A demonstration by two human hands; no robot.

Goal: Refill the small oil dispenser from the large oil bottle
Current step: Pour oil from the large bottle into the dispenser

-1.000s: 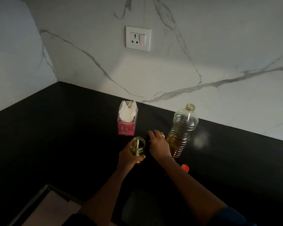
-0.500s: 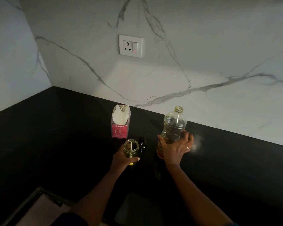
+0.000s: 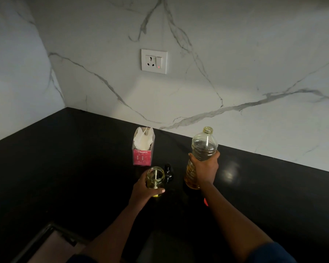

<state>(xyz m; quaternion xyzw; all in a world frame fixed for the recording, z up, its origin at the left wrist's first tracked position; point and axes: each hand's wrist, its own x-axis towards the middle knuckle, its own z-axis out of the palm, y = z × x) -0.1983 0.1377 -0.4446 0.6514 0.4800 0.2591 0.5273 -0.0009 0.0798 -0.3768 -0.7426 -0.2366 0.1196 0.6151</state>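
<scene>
The small glass oil dispenser (image 3: 155, 179) stands open-mouthed on the black counter (image 3: 65, 168), a little yellow oil in its base. My left hand (image 3: 143, 191) grips its side. Its black pump top (image 3: 168, 172) stands just behind and to the right. The large clear oil bottle (image 3: 202, 149) is uncapped, with amber oil in its lower part. My right hand (image 3: 205, 167) wraps around its middle and holds it upright, its base seeming just above the counter. A red cap (image 3: 205, 202) lies half hidden by my right forearm.
A pink tissue box (image 3: 142, 150) stands behind the dispenser. White marble walls meet in a corner at the left, with a wall socket (image 3: 153, 61) above. A dark-framed opening (image 3: 46, 242) sits at the counter's near left edge.
My right hand left the pump top beside the dispenser, moved right, and took hold of the large bottle, which now stands slightly raised. My left hand kept hold of the dispenser.
</scene>
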